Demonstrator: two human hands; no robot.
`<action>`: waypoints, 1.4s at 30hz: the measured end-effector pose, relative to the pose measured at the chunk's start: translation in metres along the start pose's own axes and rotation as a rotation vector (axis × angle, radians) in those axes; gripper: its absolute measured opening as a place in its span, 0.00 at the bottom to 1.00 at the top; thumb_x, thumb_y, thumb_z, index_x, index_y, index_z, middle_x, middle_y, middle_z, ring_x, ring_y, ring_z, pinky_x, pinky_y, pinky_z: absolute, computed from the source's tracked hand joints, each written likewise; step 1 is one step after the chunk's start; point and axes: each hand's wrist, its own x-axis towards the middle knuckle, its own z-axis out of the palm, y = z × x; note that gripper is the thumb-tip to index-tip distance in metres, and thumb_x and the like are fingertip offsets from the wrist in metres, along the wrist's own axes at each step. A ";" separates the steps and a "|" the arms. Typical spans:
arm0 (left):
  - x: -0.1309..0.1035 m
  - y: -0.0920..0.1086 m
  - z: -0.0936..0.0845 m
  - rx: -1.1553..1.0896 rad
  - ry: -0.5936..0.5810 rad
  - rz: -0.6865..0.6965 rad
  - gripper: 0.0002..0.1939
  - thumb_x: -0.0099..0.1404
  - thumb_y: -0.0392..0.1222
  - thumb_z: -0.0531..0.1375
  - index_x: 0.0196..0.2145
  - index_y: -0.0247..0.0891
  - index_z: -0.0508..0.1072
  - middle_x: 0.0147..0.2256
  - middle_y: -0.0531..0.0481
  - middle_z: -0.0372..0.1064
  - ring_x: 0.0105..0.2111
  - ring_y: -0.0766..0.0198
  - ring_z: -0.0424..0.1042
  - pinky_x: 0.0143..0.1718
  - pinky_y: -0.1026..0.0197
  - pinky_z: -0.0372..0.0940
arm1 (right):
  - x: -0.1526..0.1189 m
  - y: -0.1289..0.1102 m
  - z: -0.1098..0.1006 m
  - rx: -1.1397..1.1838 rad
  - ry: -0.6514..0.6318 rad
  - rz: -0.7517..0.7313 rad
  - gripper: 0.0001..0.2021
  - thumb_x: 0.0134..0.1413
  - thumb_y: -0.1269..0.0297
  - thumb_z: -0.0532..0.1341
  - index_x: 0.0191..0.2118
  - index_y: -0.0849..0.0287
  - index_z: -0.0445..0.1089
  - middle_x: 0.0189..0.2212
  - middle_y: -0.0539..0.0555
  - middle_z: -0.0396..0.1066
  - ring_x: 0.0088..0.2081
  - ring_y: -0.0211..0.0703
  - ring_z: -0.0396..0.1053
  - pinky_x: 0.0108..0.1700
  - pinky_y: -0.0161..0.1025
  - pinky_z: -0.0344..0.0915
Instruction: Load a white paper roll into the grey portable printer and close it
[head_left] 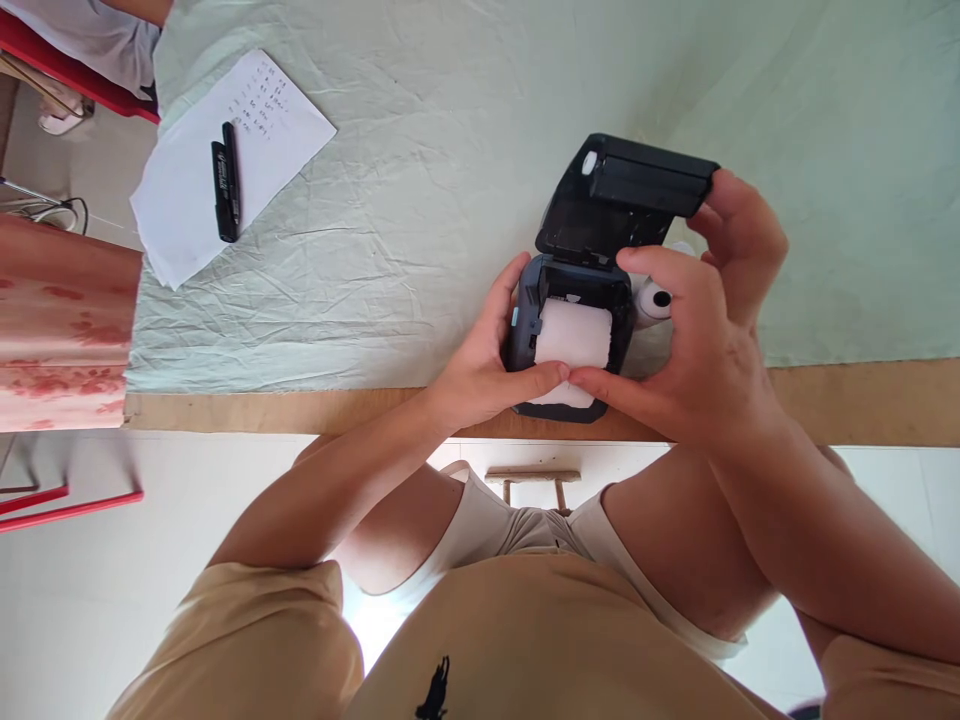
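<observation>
A small black receipt printer (517, 340) sits at the table's front edge with its lid (645, 180) swung up. Inside it lies a white paper roll (574, 335), its loose end hanging toward me. My left hand (495, 355) grips the printer's left side, its thumb pressing on the paper. My right hand (709, 310) reaches round the right side: its thumb is on the paper, touching the left thumb's tip, its index finger is by the hinge, and other fingers are at the lid's right corner. Behind that hand, partly hidden, is another white paper roll (651, 300) with a dark core.
Two black markers (226, 185) rest on white paper sheets (277, 110) with handwriting, at the left of the cloth-covered table (420, 150). The bare wooden edge (262, 408) runs along the front. Another person's arm (142, 8) and a red chair (67, 65) show at the upper left.
</observation>
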 end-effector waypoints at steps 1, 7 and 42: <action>0.000 0.001 0.000 0.004 0.004 -0.003 0.60 0.66 0.61 0.89 0.85 0.58 0.67 0.81 0.41 0.75 0.77 0.31 0.83 0.76 0.32 0.83 | 0.000 0.000 -0.001 0.001 -0.004 -0.012 0.37 0.79 0.42 0.75 0.82 0.42 0.62 0.90 0.72 0.47 0.86 0.80 0.67 0.82 0.78 0.76; -0.001 0.005 0.001 -0.001 -0.004 -0.040 0.63 0.63 0.58 0.90 0.86 0.60 0.66 0.81 0.41 0.74 0.74 0.32 0.84 0.71 0.34 0.86 | 0.008 0.015 -0.004 0.076 0.124 -0.081 0.44 0.79 0.33 0.72 0.88 0.40 0.59 0.86 0.68 0.59 0.89 0.80 0.62 0.83 0.79 0.76; 0.001 0.021 0.011 -0.141 0.038 -0.151 0.42 0.61 0.71 0.90 0.62 0.45 0.87 0.50 0.46 0.87 0.46 0.52 0.83 0.47 0.56 0.78 | 0.000 0.006 -0.002 -0.074 -0.053 -0.002 0.25 0.84 0.53 0.67 0.78 0.42 0.72 0.72 0.64 0.87 0.84 0.80 0.76 0.80 0.79 0.70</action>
